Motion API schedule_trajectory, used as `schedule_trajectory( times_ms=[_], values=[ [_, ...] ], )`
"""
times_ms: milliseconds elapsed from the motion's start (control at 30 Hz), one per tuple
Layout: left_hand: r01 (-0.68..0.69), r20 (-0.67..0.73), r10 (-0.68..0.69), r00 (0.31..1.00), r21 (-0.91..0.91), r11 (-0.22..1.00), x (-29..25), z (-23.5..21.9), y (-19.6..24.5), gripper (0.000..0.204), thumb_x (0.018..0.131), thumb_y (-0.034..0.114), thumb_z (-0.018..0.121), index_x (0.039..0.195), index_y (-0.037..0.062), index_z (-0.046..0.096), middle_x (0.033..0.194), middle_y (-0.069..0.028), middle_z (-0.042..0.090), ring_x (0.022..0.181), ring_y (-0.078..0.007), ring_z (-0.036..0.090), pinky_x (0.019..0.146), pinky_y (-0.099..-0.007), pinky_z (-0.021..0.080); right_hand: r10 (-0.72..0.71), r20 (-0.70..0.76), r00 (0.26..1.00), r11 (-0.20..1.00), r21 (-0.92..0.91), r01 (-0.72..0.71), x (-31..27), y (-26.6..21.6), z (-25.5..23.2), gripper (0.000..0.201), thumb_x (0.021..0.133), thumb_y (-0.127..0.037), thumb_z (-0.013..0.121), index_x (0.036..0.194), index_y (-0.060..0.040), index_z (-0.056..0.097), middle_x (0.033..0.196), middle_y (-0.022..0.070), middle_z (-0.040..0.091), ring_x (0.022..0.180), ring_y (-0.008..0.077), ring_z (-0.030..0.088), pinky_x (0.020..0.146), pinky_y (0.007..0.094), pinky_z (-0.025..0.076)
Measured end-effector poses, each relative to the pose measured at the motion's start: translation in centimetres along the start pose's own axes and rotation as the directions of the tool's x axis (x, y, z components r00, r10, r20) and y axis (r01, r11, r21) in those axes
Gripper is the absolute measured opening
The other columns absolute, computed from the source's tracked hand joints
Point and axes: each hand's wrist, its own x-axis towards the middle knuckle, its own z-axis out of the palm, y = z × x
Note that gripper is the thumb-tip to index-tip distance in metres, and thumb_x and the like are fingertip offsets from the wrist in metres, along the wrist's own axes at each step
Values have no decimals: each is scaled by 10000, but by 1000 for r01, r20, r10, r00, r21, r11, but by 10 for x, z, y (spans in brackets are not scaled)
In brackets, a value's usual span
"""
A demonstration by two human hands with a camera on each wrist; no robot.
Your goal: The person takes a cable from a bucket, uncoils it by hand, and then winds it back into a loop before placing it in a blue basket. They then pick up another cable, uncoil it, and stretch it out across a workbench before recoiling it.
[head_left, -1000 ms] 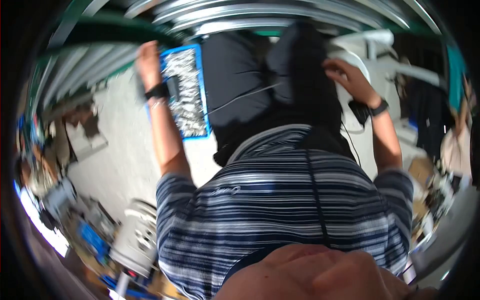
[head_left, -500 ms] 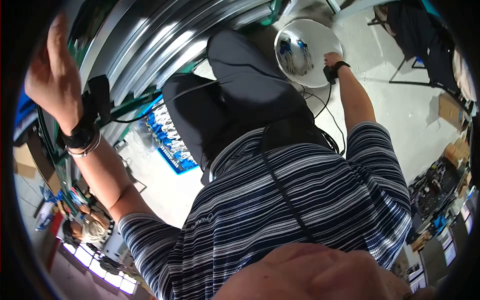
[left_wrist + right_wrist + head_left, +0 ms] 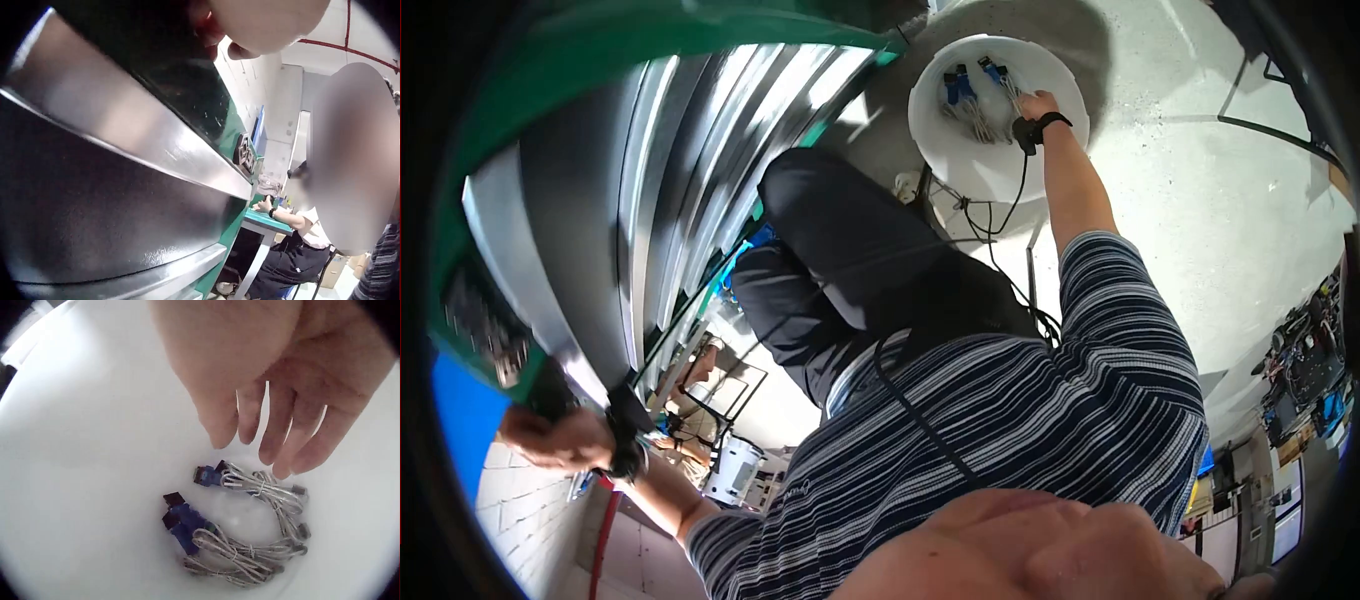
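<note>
A white bucket (image 3: 940, 150) holds bundled grey cables (image 3: 975, 118) with blue connectors. In the right wrist view these cables (image 3: 250, 547) lie in bundles at the bottom of the white bucket (image 3: 81, 456). My right hand (image 3: 281, 387) hangs above them inside the bucket, fingers spaced apart and holding nothing. In the head view the right hand (image 3: 1038, 105) is by the bucket's right side. My left hand (image 3: 565, 440), blurred, is raised at lower left beside the green frame, fingers loosely bent. Only part of the left hand (image 3: 269, 22) shows in the left wrist view, near the frame.
A green rack (image 3: 650, 25) with metal slats (image 3: 640, 190) stands on the left. A black cable (image 3: 990, 230) runs beside the bucket. In the left wrist view a person (image 3: 309, 228) sits by a green-topped table (image 3: 269, 222). A chair frame (image 3: 1270, 125) stands at right.
The view has turned. My right hand has moved from beside my leg to within the bucket. My left hand has left the blue tray and swung out to the far left, near the rack.
</note>
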Motion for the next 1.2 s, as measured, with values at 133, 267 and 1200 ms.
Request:
schedule_trajectory(
  times_ms=[133,267,1200],
  values=[
    [-17,-18,24,1000,309,951,2,-5,28,613,538,502,912,824,74,580,662,-18,577,522,-192,525,471,-324,414,85,172,981,964,235,-125,27,7,-1,617,819,-303,698,1327,6,532,826,113,685,596,186,615,594,341,496],
    [-295,-166,412,896,471,831,-5,-5,2,594,655,520,857,919,64,583,730,-42,610,533,-189,562,497,-311,473,7,153,988,1000,-26,-3,25,7,23,776,792,-357,719,1444,-72,408,1117,151,642,950,257,638,834,377,513],
    [-165,-76,206,976,363,917,-7,-24,-6,442,767,373,755,886,-13,577,794,-157,646,663,-326,630,641,-417,512,-115,280,953,371,-878,303,-47,-48,129,682,836,-233,684,1443,-286,379,1560,120,198,1423,342,259,1126,474,355]
  ],
)
